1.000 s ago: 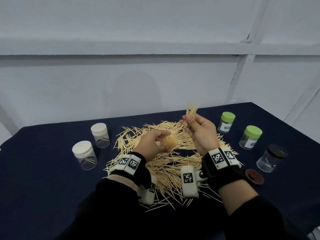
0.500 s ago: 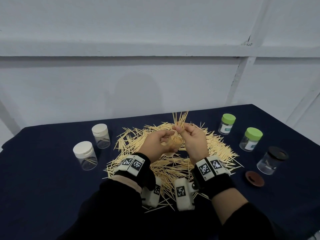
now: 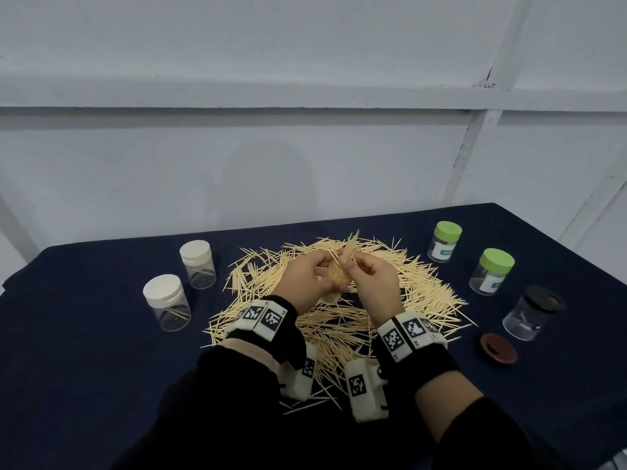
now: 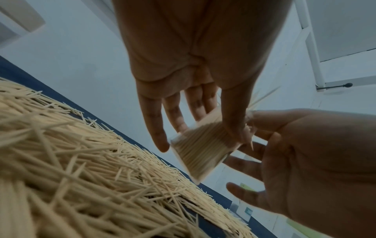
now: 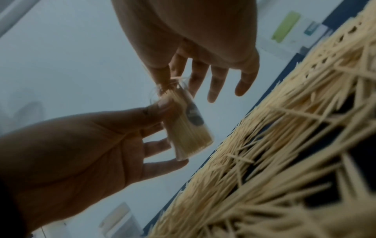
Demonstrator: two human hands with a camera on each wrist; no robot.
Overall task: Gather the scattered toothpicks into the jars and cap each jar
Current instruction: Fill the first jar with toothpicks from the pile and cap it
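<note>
So the left hand (image 3: 307,283) has its fingers wrapped around a small clear plastic jar (image 4: 200,151) packed nearly full of pale wooden toothpicks, held tilted above the big scattered toothpick pile (image 3: 339,313) on the dark blue tablecloth (image 3: 84,368). The right hand (image 3: 375,283) pinches a small bunch of toothpicks (image 3: 349,249) right at the jar's mouth, tips fanning upward. Two white-capped jars (image 3: 167,301) sit left, two green-capped jars (image 3: 492,271) and a black-lidded jar (image 3: 532,312) right, with a loose brown lid (image 3: 498,348) nearby.
</note>
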